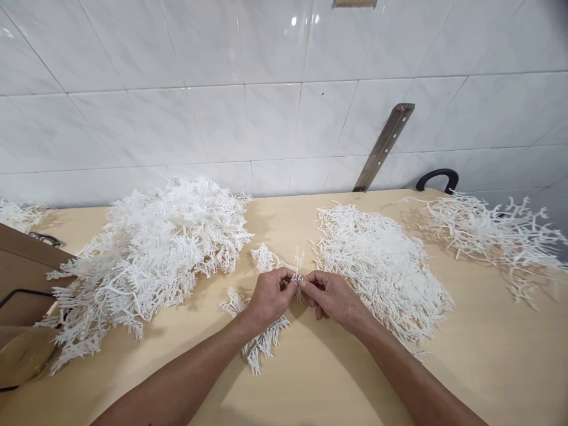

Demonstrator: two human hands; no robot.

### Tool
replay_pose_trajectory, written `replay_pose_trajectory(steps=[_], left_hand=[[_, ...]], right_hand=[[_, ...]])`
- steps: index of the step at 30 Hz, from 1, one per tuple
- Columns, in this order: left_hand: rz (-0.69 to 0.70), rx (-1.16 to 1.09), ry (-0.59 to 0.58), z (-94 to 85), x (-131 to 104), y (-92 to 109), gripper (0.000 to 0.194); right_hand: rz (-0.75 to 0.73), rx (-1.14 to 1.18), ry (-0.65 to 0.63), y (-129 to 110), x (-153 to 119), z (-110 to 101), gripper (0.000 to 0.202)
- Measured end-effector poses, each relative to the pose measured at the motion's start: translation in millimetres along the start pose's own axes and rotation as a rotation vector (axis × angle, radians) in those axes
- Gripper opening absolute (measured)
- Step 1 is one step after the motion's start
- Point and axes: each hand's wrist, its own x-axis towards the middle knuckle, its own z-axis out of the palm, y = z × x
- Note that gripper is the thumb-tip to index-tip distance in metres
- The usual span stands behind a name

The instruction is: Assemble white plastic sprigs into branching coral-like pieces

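Observation:
Both hands meet near the middle of the table, their fingertips almost touching. My left hand [273, 294] pinches a small white branched piece [299, 260] from the left. On its right side, my right hand [331, 296] pinches the same piece between thumb and forefinger. The piece's thin prongs stick up above the fingertips, and its lower end is partly hidden by the fingers. Loose white branched pieces [265, 346] lie beside and partly under my left wrist, with a small one [262, 258] just beyond my left hand.
A large white branched heap [177, 236] spreads at the left, a flatter pile [381, 260] at right of centre, and thicker branches [492, 228] at the far right. A metal strip [385, 147] leans on the tiled wall near a black curved handle [438, 173]. A brown box [26, 266] stands left.

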Motion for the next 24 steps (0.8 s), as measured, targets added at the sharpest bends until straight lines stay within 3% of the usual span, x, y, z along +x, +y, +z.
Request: replay_pose_trajectory(steps=[13, 18, 24], left_hand=[[0.027, 0.025, -0.013, 0.7, -3, 6, 0.027], [0.037, 0.082, 0.032, 0.9, -3, 2, 0.023], [0.197, 0.27, 0.07, 3.9, -4, -10, 0.018]], right_hand=[[-0.041, -0.012, 0.07, -2, 0, 1, 0.013], [-0.078, -0.076, 0.057, -2, -2, 6, 0.012], [-0.055, -0.132, 0.081, -5, -1, 9, 0.01]])
